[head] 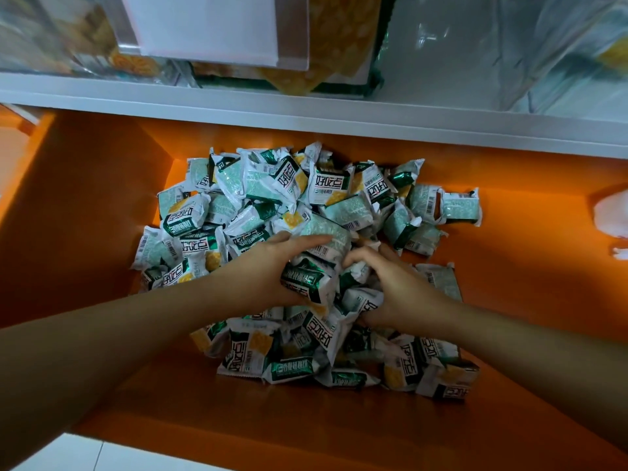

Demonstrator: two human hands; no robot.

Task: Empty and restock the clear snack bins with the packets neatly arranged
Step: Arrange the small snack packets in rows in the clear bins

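Note:
A loose heap of green-and-white snack packets (272, 198) lies on the orange shelf (509, 266). My left hand (268, 266) is curled around several packets (312, 266) near the top middle of the heap, fingers over a pale green one. My right hand (394, 287) presses against the same bunch from the right, fingers bent into the packets. Above, on the white shelf (306, 107), stands a clear snack bin (339, 45) with yellow-and-green packets inside and a white label on its front.
Another clear bin (560, 56) stands at the upper right and one at the upper left (51, 39). A white object (611, 215) lies at the right edge of the orange shelf. White floor tiles (85, 453) show at the bottom left.

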